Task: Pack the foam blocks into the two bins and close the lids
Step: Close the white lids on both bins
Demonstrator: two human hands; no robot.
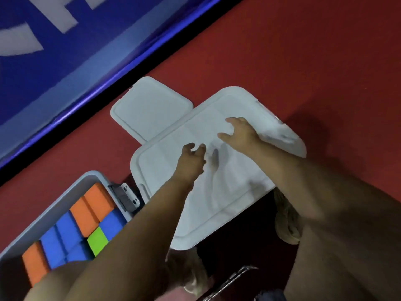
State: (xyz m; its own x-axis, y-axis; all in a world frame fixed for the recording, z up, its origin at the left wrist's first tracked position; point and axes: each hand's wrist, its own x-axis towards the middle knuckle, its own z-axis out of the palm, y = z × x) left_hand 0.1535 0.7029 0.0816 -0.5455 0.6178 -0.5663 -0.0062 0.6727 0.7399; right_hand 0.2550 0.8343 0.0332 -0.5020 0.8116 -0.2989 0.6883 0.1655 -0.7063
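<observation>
A large white lid [227, 192] lies flat over what looks like one bin in the middle of the view. Both my hands hover just over its top. My left hand [192, 156] has loosely spread fingers near the lid's centre. My right hand [240, 132] is spread open a little farther right, holding nothing. At lower left an open grey bin [65, 187] holds orange blocks [93, 207], blue blocks [63, 237] and one green block [97, 241], packed tightly. A second white lid [149, 107] lies on the red floor behind the covered bin.
The red floor [303, 61] spreads to the right and behind. A blue mat with white lettering [65, 51] runs along the upper left. The open bin has a grey latch [128, 196] on its near end. My feet show below the lid.
</observation>
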